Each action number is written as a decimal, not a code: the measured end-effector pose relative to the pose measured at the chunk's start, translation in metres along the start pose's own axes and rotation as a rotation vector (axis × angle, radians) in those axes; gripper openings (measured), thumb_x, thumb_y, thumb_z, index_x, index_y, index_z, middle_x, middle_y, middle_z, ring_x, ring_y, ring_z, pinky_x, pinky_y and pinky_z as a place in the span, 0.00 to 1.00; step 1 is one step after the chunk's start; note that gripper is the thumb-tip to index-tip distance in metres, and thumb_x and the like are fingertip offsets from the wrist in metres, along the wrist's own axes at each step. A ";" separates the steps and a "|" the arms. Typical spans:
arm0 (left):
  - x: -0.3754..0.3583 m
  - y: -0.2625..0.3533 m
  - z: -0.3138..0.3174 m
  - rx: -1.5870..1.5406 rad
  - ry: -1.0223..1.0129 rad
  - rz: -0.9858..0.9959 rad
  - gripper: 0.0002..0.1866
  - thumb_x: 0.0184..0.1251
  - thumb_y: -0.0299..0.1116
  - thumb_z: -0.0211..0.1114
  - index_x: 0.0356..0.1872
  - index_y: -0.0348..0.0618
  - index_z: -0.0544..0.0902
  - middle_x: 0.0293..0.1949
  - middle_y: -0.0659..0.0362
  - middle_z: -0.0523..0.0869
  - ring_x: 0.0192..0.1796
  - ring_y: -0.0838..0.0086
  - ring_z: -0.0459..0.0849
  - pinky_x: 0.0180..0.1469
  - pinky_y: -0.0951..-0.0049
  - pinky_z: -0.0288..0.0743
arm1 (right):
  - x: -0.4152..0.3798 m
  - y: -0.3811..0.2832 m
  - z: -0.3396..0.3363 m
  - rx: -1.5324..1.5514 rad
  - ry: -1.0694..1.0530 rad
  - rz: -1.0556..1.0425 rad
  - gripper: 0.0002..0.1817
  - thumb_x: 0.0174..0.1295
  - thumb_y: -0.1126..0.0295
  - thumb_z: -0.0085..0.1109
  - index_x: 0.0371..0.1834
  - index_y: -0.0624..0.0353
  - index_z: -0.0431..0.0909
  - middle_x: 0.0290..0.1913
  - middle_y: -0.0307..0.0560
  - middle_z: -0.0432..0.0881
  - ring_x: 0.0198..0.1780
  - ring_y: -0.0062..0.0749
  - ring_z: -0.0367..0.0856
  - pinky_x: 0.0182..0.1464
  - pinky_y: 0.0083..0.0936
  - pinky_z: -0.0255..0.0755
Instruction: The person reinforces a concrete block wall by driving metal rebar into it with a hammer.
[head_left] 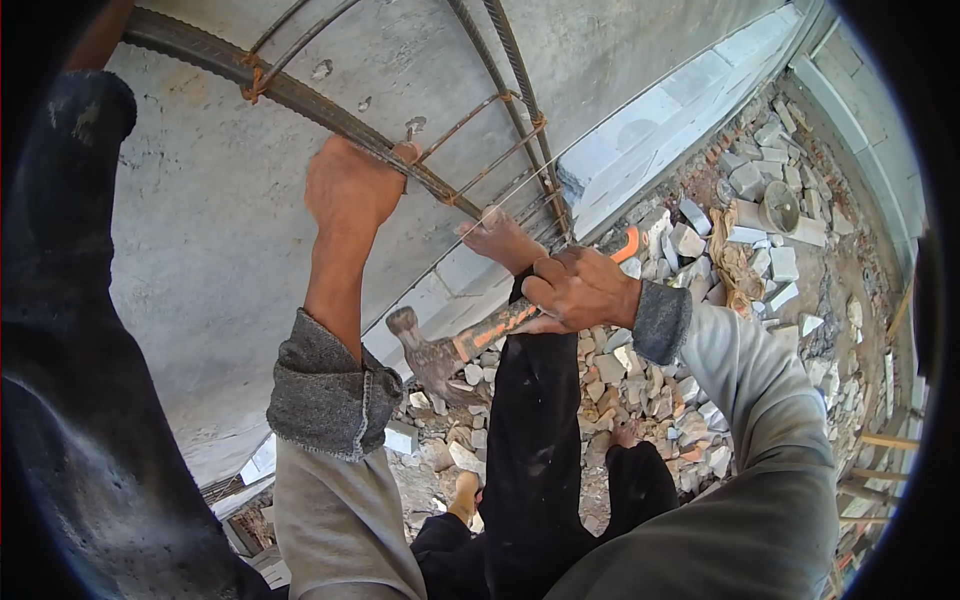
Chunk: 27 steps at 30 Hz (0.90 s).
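My left hand (355, 185) is closed around a long ribbed steel rebar (300, 103) that runs slantwise across the top of the head view. Thin crossbars and rusty wire ties join it to other rebars (512, 85). In my right hand (580, 288) is a claw hammer (495, 328), gripped along its black and orange handle. The hammer's worn, dusty head (428, 352) points to the left, apart from the rebar. Just beyond my right hand, a bare foot (503, 240) rests beside the lower end of the rebars.
A grey plastered wall (220, 250) fills the upper left. Pale blocks (640, 130) line its edge. Far below lies rubble (640, 385) of broken bricks and blocks, with a bucket (780, 207) on it. Dark trouser legs (540, 430) and another foot (465, 495) show below. A thin string crosses near the rebars.
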<state>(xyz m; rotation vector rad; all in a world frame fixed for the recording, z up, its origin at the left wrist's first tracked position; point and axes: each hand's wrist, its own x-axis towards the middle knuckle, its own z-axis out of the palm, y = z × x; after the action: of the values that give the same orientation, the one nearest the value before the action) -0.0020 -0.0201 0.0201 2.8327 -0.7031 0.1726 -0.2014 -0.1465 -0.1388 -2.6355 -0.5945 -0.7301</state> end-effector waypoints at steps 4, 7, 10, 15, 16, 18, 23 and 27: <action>-0.004 0.003 -0.001 -0.001 -0.010 0.007 0.22 0.51 0.49 0.76 0.38 0.40 0.89 0.38 0.47 0.90 0.45 0.52 0.88 0.48 0.57 0.81 | 0.011 0.010 -0.005 -0.084 -0.098 0.218 0.28 0.60 0.40 0.61 0.31 0.57 0.74 0.25 0.46 0.74 0.21 0.40 0.80 0.22 0.35 0.75; 0.002 -0.005 0.002 0.020 -0.012 0.018 0.22 0.50 0.49 0.76 0.38 0.40 0.89 0.38 0.47 0.90 0.45 0.52 0.88 0.47 0.57 0.81 | 0.011 0.000 -0.007 -0.042 -0.057 0.151 0.28 0.60 0.40 0.61 0.33 0.58 0.75 0.24 0.46 0.74 0.23 0.41 0.82 0.23 0.35 0.75; 0.002 -0.006 0.004 -0.012 -0.040 0.002 0.23 0.50 0.49 0.76 0.39 0.41 0.89 0.38 0.47 0.90 0.45 0.53 0.88 0.48 0.57 0.81 | 0.006 -0.001 -0.010 -0.014 0.013 0.010 0.28 0.60 0.40 0.61 0.35 0.59 0.78 0.23 0.47 0.75 0.23 0.42 0.82 0.24 0.35 0.76; 0.003 -0.003 -0.001 -0.031 -0.031 -0.002 0.23 0.50 0.50 0.76 0.39 0.40 0.89 0.40 0.47 0.90 0.46 0.53 0.88 0.49 0.58 0.81 | 0.008 0.003 -0.006 -0.106 -0.115 0.236 0.28 0.59 0.40 0.62 0.33 0.58 0.76 0.24 0.45 0.75 0.21 0.40 0.81 0.24 0.33 0.77; 0.001 -0.003 -0.001 -0.020 -0.038 -0.010 0.23 0.50 0.50 0.76 0.39 0.40 0.89 0.40 0.47 0.90 0.47 0.53 0.88 0.49 0.58 0.80 | -0.002 -0.006 -0.004 -0.056 -0.091 0.167 0.28 0.60 0.40 0.61 0.34 0.58 0.77 0.23 0.45 0.75 0.21 0.40 0.80 0.24 0.33 0.76; 0.000 -0.002 0.002 -0.028 -0.029 -0.008 0.23 0.50 0.50 0.76 0.39 0.40 0.89 0.40 0.46 0.90 0.47 0.53 0.88 0.50 0.58 0.80 | -0.007 -0.007 -0.004 0.016 -0.029 -0.018 0.27 0.63 0.42 0.59 0.36 0.59 0.78 0.24 0.47 0.76 0.21 0.41 0.81 0.23 0.33 0.76; -0.001 -0.002 0.001 -0.047 0.015 -0.026 0.23 0.50 0.51 0.75 0.39 0.40 0.89 0.41 0.45 0.89 0.48 0.52 0.88 0.50 0.57 0.80 | 0.015 0.015 -0.018 -0.044 -0.071 0.487 0.30 0.65 0.41 0.57 0.38 0.64 0.79 0.21 0.52 0.78 0.20 0.46 0.81 0.25 0.36 0.76; -0.001 0.007 -0.006 -0.031 -0.031 -0.053 0.24 0.49 0.51 0.75 0.40 0.41 0.88 0.42 0.46 0.89 0.48 0.52 0.87 0.51 0.57 0.80 | 0.015 0.003 -0.032 0.167 -0.121 0.583 0.33 0.68 0.40 0.54 0.37 0.69 0.80 0.13 0.54 0.76 0.18 0.51 0.80 0.25 0.42 0.75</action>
<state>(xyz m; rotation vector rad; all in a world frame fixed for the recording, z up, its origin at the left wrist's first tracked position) -0.0068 -0.0244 0.0266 2.8262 -0.6305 0.1089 -0.2017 -0.1580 -0.1051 -2.5087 0.0941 -0.3275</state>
